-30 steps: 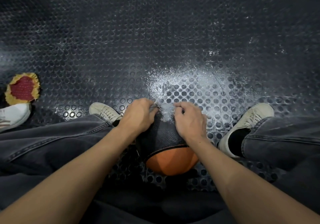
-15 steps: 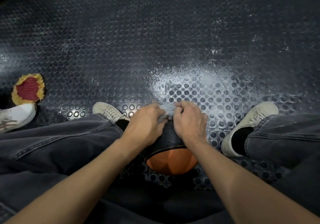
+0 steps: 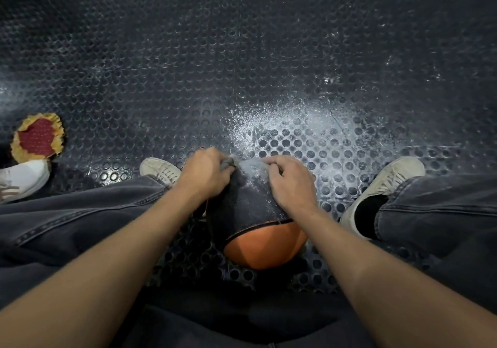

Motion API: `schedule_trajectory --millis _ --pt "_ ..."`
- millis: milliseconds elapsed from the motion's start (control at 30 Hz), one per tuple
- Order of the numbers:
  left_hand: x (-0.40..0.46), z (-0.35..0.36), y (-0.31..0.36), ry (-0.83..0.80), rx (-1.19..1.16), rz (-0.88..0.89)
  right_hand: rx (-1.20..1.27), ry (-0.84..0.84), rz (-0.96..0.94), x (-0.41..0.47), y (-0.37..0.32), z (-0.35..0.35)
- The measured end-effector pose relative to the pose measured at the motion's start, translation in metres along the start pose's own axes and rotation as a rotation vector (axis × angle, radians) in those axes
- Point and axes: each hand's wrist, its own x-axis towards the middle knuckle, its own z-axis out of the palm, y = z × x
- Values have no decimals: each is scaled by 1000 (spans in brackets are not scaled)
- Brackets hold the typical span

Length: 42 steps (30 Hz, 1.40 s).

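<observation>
Red-centred, yellow-fringed pad lies at the left edge of the frame, just above a white sneaker; neither is in use. Moving right, your beige left shoe rests on the studded rubber floor. At lower centre, your left hand is clenched round a small grey scrap and holds it against the far end of the dark cover. This cover wraps the upper part of the orange ball, which sits on the floor between your legs. Your right hand curls over the cover's far edge and grips it. White dust coats the floor just beyond the hands. Your beige right shoe is at right. Judged from the pale patch on the cover, rubbing is under way: the far end is worked and the near dark area is left.
</observation>
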Motion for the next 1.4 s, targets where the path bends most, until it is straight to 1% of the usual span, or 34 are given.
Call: schedule_trajectory --millis 67,133,167,200,267,300,333,400,433,533,567,633,700,733,767,800,867,900,933,1067,1100,1133,1200,1233,1267,1333,1400 --pt "-23 8 12 48 -4 140 -14 54 15 -3 4 3" --pt "-38 11 12 10 -36 262 -19 56 13 -6 5 5" --pt "-34 9 8 -2 -22 245 -15 54 1 -5 4 5" --pt "-25 7 4 11 -25 185 -7 55 -4 -5 1 4" --pt "-16 6 -1 82 -45 84 4 58 2 -3 -3 6" --pt "-19 6 2 114 -42 83 -4 63 9 -3 -4 7" --pt "-25 10 7 115 -37 127 -15 66 17 -3 -4 8" --pt "-44 18 14 67 -47 268 -28 66 31 -5 -3 6" --pt "-47 17 11 45 -51 290 -24 60 26 -6 -2 5" --pt "-20 4 -19 50 -50 122 -9 43 -11 -7 -4 10" --pt "-13 1 -27 56 -38 107 -20 46 -15 -8 -6 13" --pt "-17 1 -24 85 -58 194 -62 65 -2 -7 -9 17" --pt "-37 9 -12 75 -93 366 -69 72 7 -5 -7 17" --pt "-43 14 -10 58 -86 421 -60 69 1 -3 -6 16" --pt "-42 16 -12 59 -76 431 -50 56 -8 -2 -5 15" --pt "-35 15 -15 82 -73 373 -48 38 -13 -1 -5 15" --pt "-16 9 -24 129 -115 165 -63 16 -13 0 -8 15" --pt "-12 8 -27 129 -131 92 -77 9 -10 -1 -10 16" --pt "-13 8 -26 124 -140 77 -92 7 -9 -1 -12 17" --pt "-38 10 -13 31 -136 336 -97 15 18 0 -8 15" --pt "-36 9 -17 27 -140 333 -86 11 16 0 -6 14" --pt "-30 8 -22 46 -161 270 -79 10 13 0 -6 13" --pt "-20 5 -27 79 -184 68 -88 15 -7 -3 -12 13" --pt "-16 6 -27 86 -164 -5 -106 19 -36 -6 -16 15" --pt "-15 8 -26 99 -143 -37 -139 22 -83 -11 -20 17" --pt "-20 11 -20 135 -151 -23 -206 29 -166 -21 -24 19" --pt "-29 10 -17 120 -162 98 -217 20 -159 -22 -23 16"
